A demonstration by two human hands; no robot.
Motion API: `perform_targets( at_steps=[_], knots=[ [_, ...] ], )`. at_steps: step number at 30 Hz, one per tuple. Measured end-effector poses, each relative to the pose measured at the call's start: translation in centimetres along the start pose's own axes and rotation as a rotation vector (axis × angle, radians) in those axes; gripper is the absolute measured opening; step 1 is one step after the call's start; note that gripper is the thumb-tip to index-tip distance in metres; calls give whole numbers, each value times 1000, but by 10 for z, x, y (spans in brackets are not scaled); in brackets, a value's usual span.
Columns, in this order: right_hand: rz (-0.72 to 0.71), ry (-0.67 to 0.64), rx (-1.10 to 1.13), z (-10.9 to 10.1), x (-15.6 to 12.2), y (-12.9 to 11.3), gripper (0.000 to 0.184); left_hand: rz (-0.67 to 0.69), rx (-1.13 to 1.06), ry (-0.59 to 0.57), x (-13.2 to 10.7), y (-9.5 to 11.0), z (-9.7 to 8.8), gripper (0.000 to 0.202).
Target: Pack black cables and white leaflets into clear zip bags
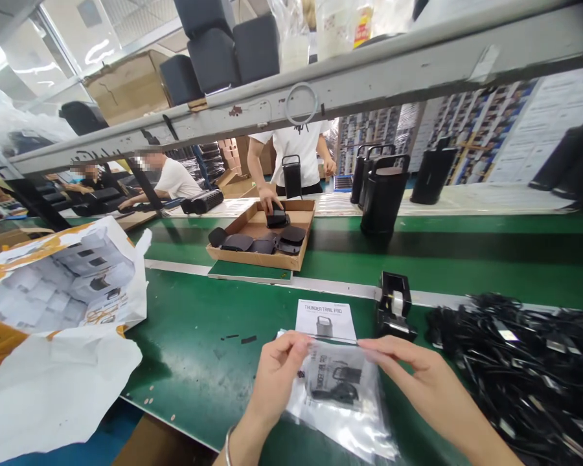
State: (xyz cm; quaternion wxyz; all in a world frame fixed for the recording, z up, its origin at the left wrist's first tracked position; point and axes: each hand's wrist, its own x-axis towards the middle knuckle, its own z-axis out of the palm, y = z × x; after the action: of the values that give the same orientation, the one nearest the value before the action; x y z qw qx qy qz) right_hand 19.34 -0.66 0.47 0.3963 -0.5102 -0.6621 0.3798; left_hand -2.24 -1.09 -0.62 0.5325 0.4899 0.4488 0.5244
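Observation:
A clear plastic bag [342, 395] with a booklet and a black cable inside lies on the green bench in front of me. My left hand [274, 375] pinches its top left edge. My right hand [420, 378] pinches the top right edge, fingers stretched along the bag's mouth. Just beyond the bag lies a white booklet [324, 318] printed "Thundertrail Pro". A black tape dispenser [394, 305] stands right of the booklet, close to my right fingertips.
A heap of black cables [519, 362] fills the right. A torn-open white package of small boxes [63, 285] lies left. Across the belt, a person's hand reaches into a cardboard tray [262, 236] of black parts. Black speakers [383, 194] stand behind.

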Motion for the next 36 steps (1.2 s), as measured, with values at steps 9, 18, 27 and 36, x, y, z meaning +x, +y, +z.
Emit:
perform_targets(
  at_steps=[9,18,27,36],
  knots=[
    [-184,16,-109,-6,-9,18,23,-119,248,-141,5,6,13,34],
    [418,360,-109,-30,19,47,42,-95,95,-57,3,-27,15,34],
    [433,347,188,-24,11,37,40,-138,39,-47,1,-37,15,39],
    [390,415,-145,-8,-19,56,29,-133,14,-53,-3,-34,18,34]
  ],
)
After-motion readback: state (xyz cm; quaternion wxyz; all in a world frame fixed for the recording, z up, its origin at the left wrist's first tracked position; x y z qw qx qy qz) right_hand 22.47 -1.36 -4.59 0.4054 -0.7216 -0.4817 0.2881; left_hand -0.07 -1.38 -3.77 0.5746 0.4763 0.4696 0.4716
